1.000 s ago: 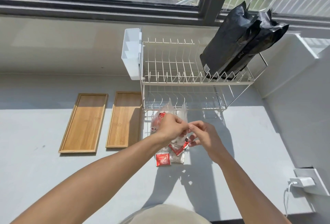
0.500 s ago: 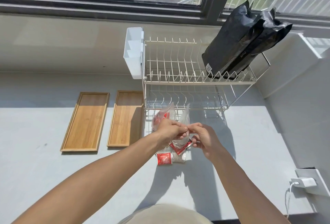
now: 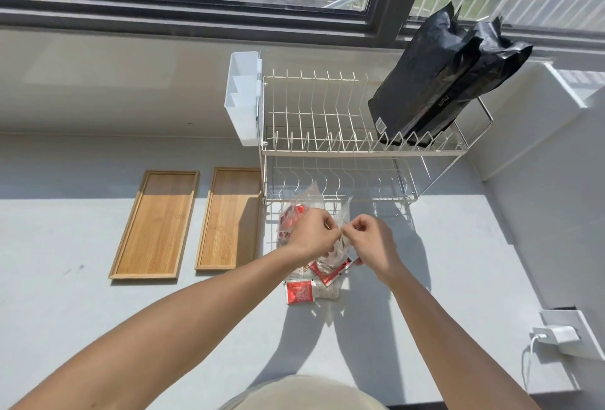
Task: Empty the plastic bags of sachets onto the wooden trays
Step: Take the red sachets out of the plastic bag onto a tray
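A clear plastic bag with red and white sachets hangs between my hands above the grey counter. My left hand and my right hand both pinch its top edge, fingers closed. A second clear bag of red sachets stands behind my left hand, partly hidden. A red sachet lies on the counter below the held bag, inside plastic as far as I can tell. Two bare wooden trays lie side by side to the left: one farther left, the other next to the rack.
A white two-tier wire dish rack stands just behind the bags, with a white plastic caddy on its left end and two black pouches on top. A charger is plugged in at the right wall.
My hands have stayed together at the top of the bag, shifting only slightly. The bag hangs much as before.
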